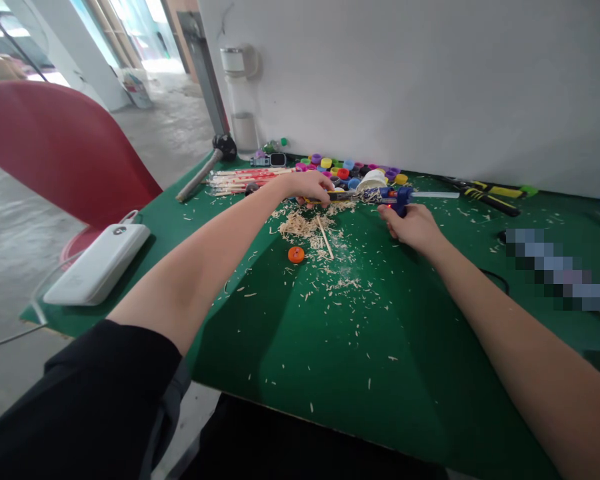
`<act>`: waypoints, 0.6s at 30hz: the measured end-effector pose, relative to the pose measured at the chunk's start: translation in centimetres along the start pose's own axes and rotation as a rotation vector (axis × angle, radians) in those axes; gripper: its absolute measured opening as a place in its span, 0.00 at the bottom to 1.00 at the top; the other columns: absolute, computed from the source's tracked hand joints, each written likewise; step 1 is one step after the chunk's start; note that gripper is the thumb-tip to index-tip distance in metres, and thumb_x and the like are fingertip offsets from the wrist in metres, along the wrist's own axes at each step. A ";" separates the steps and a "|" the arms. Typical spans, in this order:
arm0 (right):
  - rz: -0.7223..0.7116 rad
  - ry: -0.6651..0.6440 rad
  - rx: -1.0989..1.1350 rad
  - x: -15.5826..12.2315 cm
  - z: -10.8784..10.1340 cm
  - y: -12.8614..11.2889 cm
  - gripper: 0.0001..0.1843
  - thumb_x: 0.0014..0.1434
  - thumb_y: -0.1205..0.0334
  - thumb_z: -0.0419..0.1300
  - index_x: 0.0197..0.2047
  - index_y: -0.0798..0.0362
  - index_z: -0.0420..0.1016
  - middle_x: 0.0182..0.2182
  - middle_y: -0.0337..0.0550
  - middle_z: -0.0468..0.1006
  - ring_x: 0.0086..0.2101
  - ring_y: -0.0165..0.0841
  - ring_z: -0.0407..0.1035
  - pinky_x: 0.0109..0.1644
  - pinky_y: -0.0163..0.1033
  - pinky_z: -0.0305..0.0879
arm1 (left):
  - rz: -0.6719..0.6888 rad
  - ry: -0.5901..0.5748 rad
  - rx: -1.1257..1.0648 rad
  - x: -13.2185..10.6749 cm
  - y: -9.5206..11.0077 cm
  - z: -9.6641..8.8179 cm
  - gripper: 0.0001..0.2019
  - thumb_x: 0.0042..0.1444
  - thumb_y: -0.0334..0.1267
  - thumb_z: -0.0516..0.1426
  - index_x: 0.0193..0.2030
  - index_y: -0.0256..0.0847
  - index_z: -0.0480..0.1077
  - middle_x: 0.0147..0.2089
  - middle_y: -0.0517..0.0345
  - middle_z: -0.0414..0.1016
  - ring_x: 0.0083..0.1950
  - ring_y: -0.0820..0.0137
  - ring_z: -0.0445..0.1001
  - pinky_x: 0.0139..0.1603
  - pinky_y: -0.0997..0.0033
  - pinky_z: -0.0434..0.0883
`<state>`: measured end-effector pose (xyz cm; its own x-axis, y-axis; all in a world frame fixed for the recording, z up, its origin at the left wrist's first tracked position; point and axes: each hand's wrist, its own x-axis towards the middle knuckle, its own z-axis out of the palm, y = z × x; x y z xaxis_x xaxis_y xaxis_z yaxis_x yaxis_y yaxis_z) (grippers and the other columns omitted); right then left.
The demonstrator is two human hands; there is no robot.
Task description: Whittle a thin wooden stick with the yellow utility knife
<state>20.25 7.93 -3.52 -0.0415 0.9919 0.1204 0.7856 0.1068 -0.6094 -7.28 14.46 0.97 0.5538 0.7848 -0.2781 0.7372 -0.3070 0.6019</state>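
My left hand (307,183) reaches across the green table (330,347) and its fingers are closed on a yellow-and-black utility knife (341,196) lying near the far edge. My right hand (414,225) is wrapped round a blue glue gun (401,199) with a small red light and a white glue stick (436,195) sticking out to the right. Between the arms lie a thin wooden stick (325,237), an orange bottle cap (296,254) and a pile of wood shavings (305,227).
Several coloured bottle caps (350,170) and a bundle of chopsticks (250,180) lie by the white wall. A hammer (205,170), a white power bank (100,263), yellow-handled pliers (490,195), a clear bottle (243,100) and a red chair (55,147) are around.
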 end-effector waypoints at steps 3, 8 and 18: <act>0.004 0.008 -0.049 -0.4 -0.3 -0.8 0.27 0.56 0.34 0.53 0.22 0.49 0.66 0.15 0.42 0.67 0.20 0.34 0.65 0.25 0.42 0.63 | -0.004 -0.004 -0.004 -0.1 0.2 0.0 0.32 0.41 0.42 0.61 0.57 0.44 0.69 0.42 0.51 0.72 0.34 0.69 0.71 0.31 0.69 0.64; 0.030 0.015 -0.115 -0.3 -0.4 -1.0 0.29 0.57 0.34 0.52 0.18 0.49 0.63 0.15 0.44 0.66 0.21 0.35 0.66 0.28 0.43 0.64 | 0.005 0.006 0.021 -0.2 0.3 0.0 0.30 0.40 0.42 0.61 0.55 0.45 0.71 0.42 0.52 0.72 0.33 0.69 0.71 0.31 0.69 0.64; 0.096 0.021 0.459 -0.5 0.2 -0.1 0.28 0.51 0.32 0.58 0.34 0.52 0.73 0.19 0.37 0.65 0.16 0.26 0.57 0.15 0.33 0.50 | 0.004 0.001 0.011 0.1 -0.4 -0.1 0.28 0.42 0.42 0.60 0.55 0.46 0.71 0.44 0.50 0.71 0.37 0.67 0.71 0.33 0.69 0.67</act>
<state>20.10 7.42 -3.65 0.0343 0.9977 0.0592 0.4309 0.0387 -0.9016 -7.59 14.67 0.73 0.5562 0.7843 -0.2748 0.7391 -0.3157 0.5950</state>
